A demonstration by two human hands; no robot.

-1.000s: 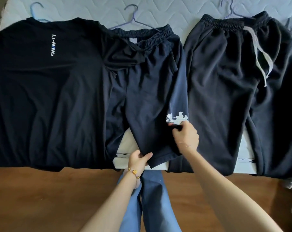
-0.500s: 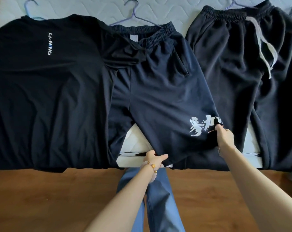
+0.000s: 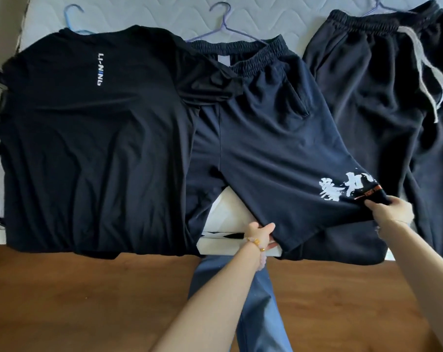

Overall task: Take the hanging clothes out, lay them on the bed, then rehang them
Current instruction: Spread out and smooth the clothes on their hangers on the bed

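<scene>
Navy shorts (image 3: 266, 138) with white printed characters lie in the middle of the bed (image 3: 149, 13), their waistband on a purple hanger (image 3: 223, 24). My left hand (image 3: 261, 235) pinches the inner hem corner of the right leg. My right hand (image 3: 390, 212) grips the outer hem corner beside the print, so the leg is spread flat. A black T-shirt (image 3: 88, 138) with a small white logo lies to the left on a blue hanger (image 3: 71, 16). Black sweatpants (image 3: 382, 105) with a grey drawstring lie to the right, partly under the shorts' leg.
The bed's near edge (image 3: 215, 246) runs across the frame, with a wooden floor (image 3: 75, 301) below it. My blue trouser legs (image 3: 261, 313) stand against the edge. Another hanger hook (image 3: 377, 5) shows above the sweatpants.
My right hand pulled the shorts' right leg out to the right, unfolding it and exposing the white print. My left hand kept hold of the inner hem corner.
</scene>
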